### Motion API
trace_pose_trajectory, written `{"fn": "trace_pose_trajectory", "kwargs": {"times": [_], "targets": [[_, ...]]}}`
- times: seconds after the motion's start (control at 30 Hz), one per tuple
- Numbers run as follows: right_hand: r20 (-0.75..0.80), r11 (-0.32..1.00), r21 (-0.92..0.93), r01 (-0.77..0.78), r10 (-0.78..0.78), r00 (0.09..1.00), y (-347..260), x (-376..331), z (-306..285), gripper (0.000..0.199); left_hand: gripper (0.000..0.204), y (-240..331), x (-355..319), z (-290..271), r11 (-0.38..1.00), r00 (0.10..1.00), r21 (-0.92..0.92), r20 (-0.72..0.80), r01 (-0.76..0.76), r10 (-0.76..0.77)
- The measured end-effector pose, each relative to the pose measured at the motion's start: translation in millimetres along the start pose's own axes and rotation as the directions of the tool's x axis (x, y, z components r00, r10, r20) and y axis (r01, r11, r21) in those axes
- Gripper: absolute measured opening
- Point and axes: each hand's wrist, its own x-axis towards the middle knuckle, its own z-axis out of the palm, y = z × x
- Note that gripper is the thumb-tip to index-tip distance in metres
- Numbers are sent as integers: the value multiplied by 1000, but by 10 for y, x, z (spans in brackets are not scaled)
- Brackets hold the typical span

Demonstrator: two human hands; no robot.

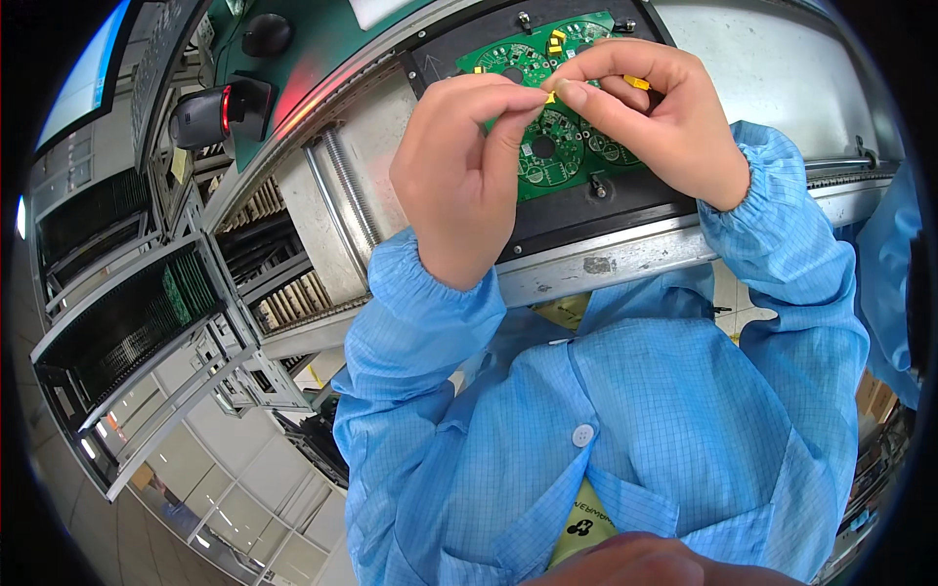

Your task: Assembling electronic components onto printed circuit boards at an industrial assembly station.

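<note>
Black tray (557,215) beneath, yellow component (551,98) (small) pinched between left hand (457,161) and right hand (679,127)

The board (567,168) lies on the tray (567,221) in front of me, just beyond the near rail (645,252). My left hand (457,166) and right hand (669,122) meet above it, a part (550,98) at their fingertips. More parts (556,42) sit toward the board's far edge. Left of the tray, the bench (313,37) carries a scanner (203,118) (a mouse (267,36) behind it); the screen (86,68) stands further left.
</note>
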Motion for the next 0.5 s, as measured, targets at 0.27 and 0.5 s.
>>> {"fn": "trace_pose_trajectory", "kwargs": {"times": [0.27, 0.5], "targets": [[53, 996, 64, -68, 64, 997, -43, 13, -15, 21, 14, -22, 11, -14, 937, 966, -234, 75, 260, -249], [-80, 987, -113, 110, -120, 990, 10, 147, -187, 23, 26, -65, 44, -108, 334, 745, -675, 520, 658, -418]]}}
